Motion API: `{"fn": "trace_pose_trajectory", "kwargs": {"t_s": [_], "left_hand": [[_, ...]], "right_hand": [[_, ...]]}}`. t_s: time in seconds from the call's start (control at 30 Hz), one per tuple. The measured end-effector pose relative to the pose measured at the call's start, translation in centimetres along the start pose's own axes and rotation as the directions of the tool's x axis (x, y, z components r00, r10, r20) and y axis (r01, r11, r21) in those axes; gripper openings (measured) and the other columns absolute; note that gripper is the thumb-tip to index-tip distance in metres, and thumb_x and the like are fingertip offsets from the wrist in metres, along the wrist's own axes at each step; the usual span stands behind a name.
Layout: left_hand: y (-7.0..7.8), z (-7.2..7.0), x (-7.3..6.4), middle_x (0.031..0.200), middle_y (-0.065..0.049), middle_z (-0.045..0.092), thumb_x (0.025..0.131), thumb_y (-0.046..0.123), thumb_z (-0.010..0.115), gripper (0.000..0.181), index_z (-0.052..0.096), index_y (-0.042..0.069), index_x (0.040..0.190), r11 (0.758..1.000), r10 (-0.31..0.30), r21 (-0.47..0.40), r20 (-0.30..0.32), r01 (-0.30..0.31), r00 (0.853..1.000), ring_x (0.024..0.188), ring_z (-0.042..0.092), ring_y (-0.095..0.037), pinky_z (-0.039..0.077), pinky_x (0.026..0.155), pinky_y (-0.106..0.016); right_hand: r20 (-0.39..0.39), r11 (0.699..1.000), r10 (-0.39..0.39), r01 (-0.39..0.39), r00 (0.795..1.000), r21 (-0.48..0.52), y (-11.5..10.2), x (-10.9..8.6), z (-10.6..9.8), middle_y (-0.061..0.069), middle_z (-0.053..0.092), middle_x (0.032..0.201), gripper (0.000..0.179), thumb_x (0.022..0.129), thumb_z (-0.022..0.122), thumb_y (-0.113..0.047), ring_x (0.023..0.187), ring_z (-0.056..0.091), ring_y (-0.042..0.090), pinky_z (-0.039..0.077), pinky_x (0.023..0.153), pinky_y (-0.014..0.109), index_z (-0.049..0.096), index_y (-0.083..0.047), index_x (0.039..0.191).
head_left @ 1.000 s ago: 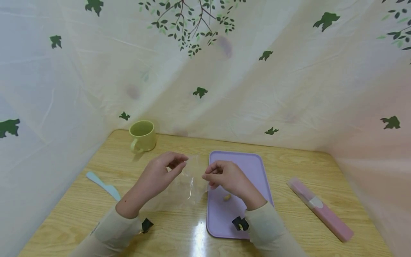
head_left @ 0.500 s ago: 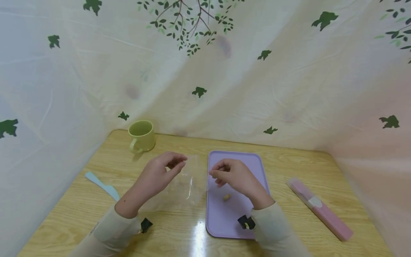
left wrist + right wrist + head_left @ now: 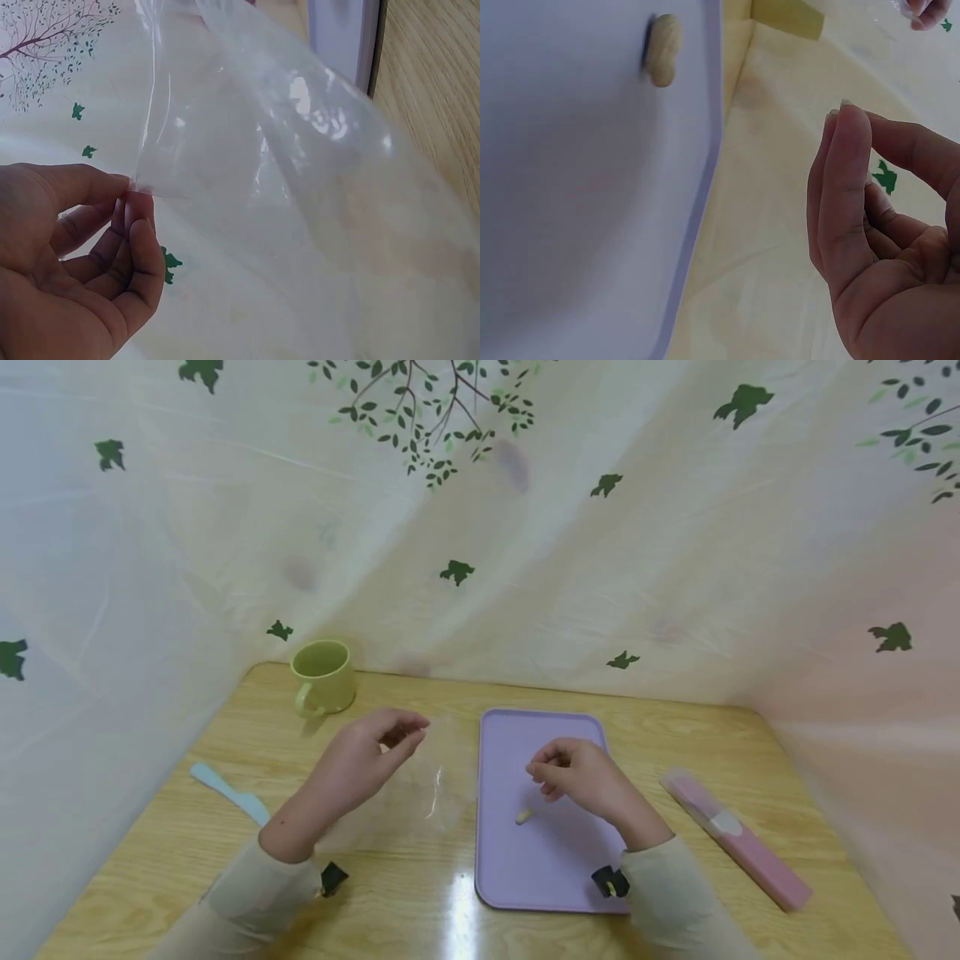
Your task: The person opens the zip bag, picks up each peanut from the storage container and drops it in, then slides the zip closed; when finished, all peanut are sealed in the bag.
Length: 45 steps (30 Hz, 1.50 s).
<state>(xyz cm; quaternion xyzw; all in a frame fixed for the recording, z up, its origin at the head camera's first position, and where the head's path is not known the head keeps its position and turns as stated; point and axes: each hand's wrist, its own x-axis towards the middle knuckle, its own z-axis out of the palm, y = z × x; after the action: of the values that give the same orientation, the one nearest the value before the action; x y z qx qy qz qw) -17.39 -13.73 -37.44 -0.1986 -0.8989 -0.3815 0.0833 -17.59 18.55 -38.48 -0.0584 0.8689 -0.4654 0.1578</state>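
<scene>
A clear plastic bag (image 3: pixel 431 797) hangs from my left hand (image 3: pixel 367 756), its edge pinched between thumb and fingertips. In the left wrist view the bag (image 3: pixel 300 150) spreads loose and glossy to the right of the hand (image 3: pixel 90 255). My right hand (image 3: pixel 577 777) hovers over the lilac tray (image 3: pixel 540 877), fingers loosely bent, tips close together, nothing visible between them. Just below its fingertips in the head view, an unshelled peanut (image 3: pixel 523 817) lies on the tray. The right wrist view shows this peanut (image 3: pixel 664 49) apart from the hand (image 3: pixel 885 232).
A green mug (image 3: pixel 324 677) stands at the back left. The light blue plastic knife (image 3: pixel 231 793) lies left of the left forearm. To the tray's right lies a long pink case (image 3: pixel 738 839). A leaf-patterned curtain (image 3: pixel 525 568) closes off the table's back and sides.
My right hand has moved right, away from the bag's edge and farther over the tray. The left hand still pinches the bag. The head view has shifted slightly.
</scene>
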Motion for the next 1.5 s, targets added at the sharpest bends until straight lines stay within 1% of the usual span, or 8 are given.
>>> {"fn": "trace_pose_trajectory", "kwargs": {"t_s": [0.17,0.3,0.47,0.57,0.83,1.1,1.23,1.5], "left_hand": [[0.1,-0.4,0.1,0.106,0.000,0.078,0.106,0.019,0.069,0.019,0.076,0.014,0.124,1.000,-0.009,0.015,0.007,0.009,1.000,0.093,0.071,-0.013,0.059,0.077,-0.026],[0.1,-0.5,0.3,0.106,0.000,0.077,0.106,0.019,0.069,0.020,0.076,0.013,0.123,1.000,0.000,0.024,0.008,0.000,1.000,0.093,0.071,-0.013,0.059,0.078,-0.027],[0.1,-0.4,0.5,0.106,-0.001,0.078,0.106,0.018,0.070,0.019,0.076,0.011,0.123,0.999,0.022,0.026,0.000,-0.022,1.000,0.093,0.072,-0.013,0.060,0.079,-0.028],[0.1,-0.3,0.5,0.107,-0.002,0.078,0.106,0.018,0.070,0.019,0.077,0.011,0.122,0.999,0.025,0.025,0.000,-0.025,1.000,0.093,0.072,-0.014,0.060,0.079,-0.028],[0.1,-0.1,0.4,0.106,-0.002,0.077,0.106,0.018,0.070,0.020,0.077,0.010,0.122,0.999,0.029,0.023,0.004,-0.029,1.000,0.092,0.072,-0.013,0.060,0.078,-0.027],[0.2,0.0,0.2,0.103,-0.001,0.077,0.105,0.017,0.070,0.018,0.077,0.011,0.121,0.999,0.032,0.025,0.003,-0.032,0.999,0.090,0.071,-0.012,0.059,0.076,-0.026],[0.3,0.1,0.1,0.102,-0.001,0.077,0.105,0.016,0.070,0.019,0.077,0.010,0.121,0.999,0.027,0.019,0.007,-0.027,1.000,0.089,0.071,-0.012,0.059,0.075,-0.025],[0.3,0.1,-0.2,0.103,-0.001,0.077,0.104,0.016,0.071,0.019,0.077,0.009,0.121,1.000,0.020,0.021,0.008,-0.021,1.000,0.090,0.071,-0.011,0.060,0.078,-0.026]], "right_hand": [[0.004,1.000,0.018,-0.018,1.000,-0.010,0.8,0.3,0.0,0.018,0.075,0.098,0.020,0.102,0.074,-0.020,0.077,0.071,0.016,0.066,0.078,0.041,0.074,0.000,0.108],[0.009,0.999,0.032,-0.032,0.999,-0.040,1.5,0.6,0.1,0.016,0.076,0.094,0.017,0.100,0.075,-0.017,0.075,0.071,0.015,0.065,0.074,0.038,0.075,-0.001,0.106],[0.069,0.990,0.060,-0.050,0.996,-0.133,2.5,0.8,0.6,0.009,0.074,0.087,0.014,0.099,0.076,-0.019,0.073,0.069,0.014,0.060,0.068,0.032,0.075,-0.004,0.100],[0.101,0.984,0.078,-0.061,0.992,-0.166,2.9,1.0,0.9,0.006,0.073,0.083,0.014,0.098,0.076,-0.019,0.071,0.067,0.015,0.057,0.066,0.030,0.074,-0.005,0.097],[0.120,0.978,0.096,-0.071,0.988,-0.194,3.4,1.5,1.7,0.006,0.071,0.075,0.015,0.095,0.079,-0.018,0.062,0.066,0.015,0.056,0.061,0.029,0.073,-0.006,0.090],[0.118,0.977,0.100,-0.076,0.988,-0.198,3.4,1.8,2.7,0.006,0.071,0.070,0.019,0.096,0.079,-0.016,0.059,0.066,0.014,0.058,0.058,0.029,0.072,-0.005,0.081],[0.132,0.980,0.098,-0.073,0.986,-0.185,3.4,1.8,3.0,0.006,0.071,0.070,0.020,0.096,0.079,-0.015,0.058,0.067,0.014,0.059,0.058,0.030,0.072,-0.004,0.080],[0.143,0.978,0.105,-0.076,0.984,-0.193,3.2,1.6,3.4,0.006,0.072,0.071,0.019,0.097,0.078,-0.014,0.061,0.067,0.014,0.059,0.059,0.029,0.072,-0.005,0.081]]}}
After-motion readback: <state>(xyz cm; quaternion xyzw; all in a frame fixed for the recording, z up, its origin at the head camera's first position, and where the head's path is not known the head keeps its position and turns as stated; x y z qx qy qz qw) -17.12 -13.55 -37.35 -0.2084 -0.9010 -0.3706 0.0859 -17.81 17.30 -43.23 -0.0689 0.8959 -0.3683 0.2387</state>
